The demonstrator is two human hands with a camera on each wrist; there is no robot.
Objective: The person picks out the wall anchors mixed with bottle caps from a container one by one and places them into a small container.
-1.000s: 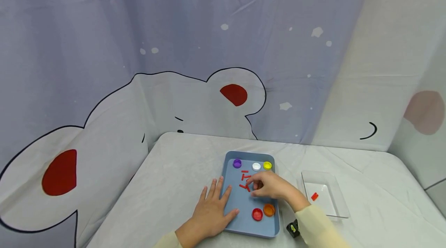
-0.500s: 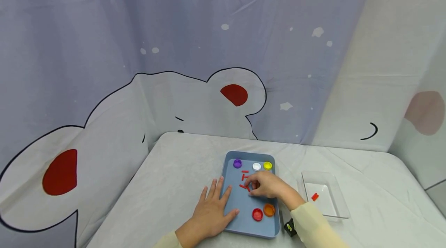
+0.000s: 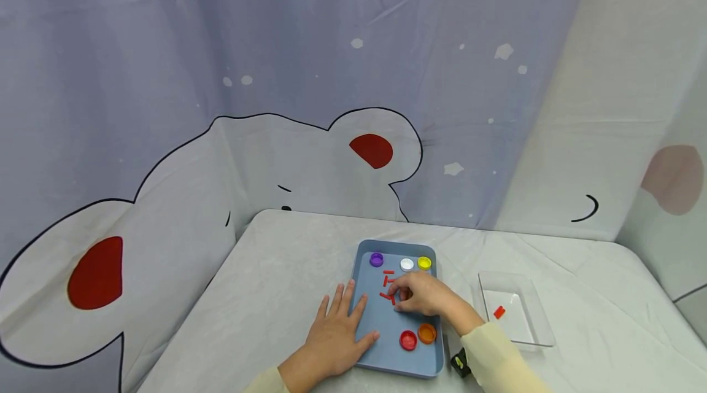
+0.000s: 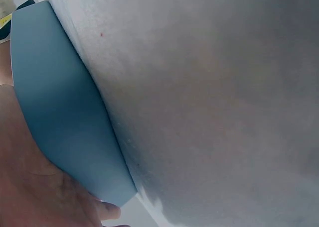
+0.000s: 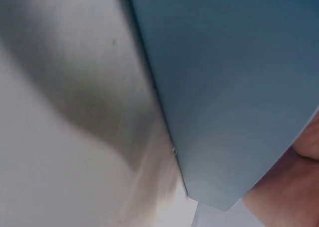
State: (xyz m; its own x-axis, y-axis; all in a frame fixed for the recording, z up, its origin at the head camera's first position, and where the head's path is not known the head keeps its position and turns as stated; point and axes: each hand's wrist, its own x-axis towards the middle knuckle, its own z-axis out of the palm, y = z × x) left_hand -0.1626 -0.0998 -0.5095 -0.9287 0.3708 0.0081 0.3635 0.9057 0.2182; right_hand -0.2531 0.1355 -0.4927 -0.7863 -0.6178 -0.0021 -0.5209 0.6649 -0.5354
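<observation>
My right hand [image 3: 422,293] is over the blue-grey tray [image 3: 381,356]. Its thumb and index finger curl in around a small red stick [image 3: 393,299], at its two ends. Close by lie several more red sticks, among them a slanted one [image 3: 385,295] and a level one [image 3: 389,271]; the hand covers part of this group. With fingers spread straight, my left hand [image 3: 334,338] rests on the tray's left rim. Only the tray's outer wall [image 4: 60,97] and part of that hand show in the left wrist view; the right wrist view likewise hides the fingertips.
Purple [image 3: 376,259], white [image 3: 406,264] and yellow [image 3: 424,263] round cups stand at the tray's far end. Red [image 3: 407,339] and orange [image 3: 426,333] ones are at the near end. A clear box [image 3: 525,313] holds red pieces [image 3: 499,312]. A black object [image 3: 460,362] lies beside the right sleeve.
My right hand has shifted slightly left and closed in on the red stick, which has turned a little more upright in view. The left hand has stayed put.
</observation>
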